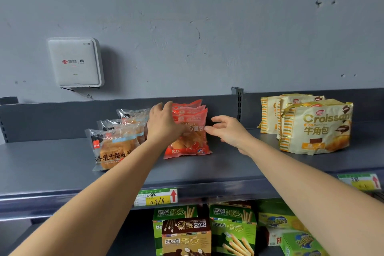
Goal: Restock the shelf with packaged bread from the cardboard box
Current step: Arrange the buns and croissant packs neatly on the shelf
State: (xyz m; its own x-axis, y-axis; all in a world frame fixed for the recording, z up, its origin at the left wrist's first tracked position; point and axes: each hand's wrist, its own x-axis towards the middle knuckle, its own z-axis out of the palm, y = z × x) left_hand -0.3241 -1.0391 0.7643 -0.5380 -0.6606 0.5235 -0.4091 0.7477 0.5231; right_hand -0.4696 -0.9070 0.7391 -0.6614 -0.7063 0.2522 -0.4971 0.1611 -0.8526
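Red bread pack (188,141), "8.0" printed, under left hand (164,122); right hand (228,131) fingers spread, released; "Croissant" bags (315,129) right.

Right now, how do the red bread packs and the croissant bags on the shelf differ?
The red bread packs are small and flat, with the left hand on them; the croissant bags are bigger, puffier, cream-and-orange, and untouched further right. Both stand upright in rows, front to back.

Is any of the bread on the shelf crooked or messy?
Nothing is spilled or torn. The clear bread packs on the left sit in a slanted row, not square to the shelf edge. The red bread packs stand upright under the left hand, and the croissant bags stand neatly.
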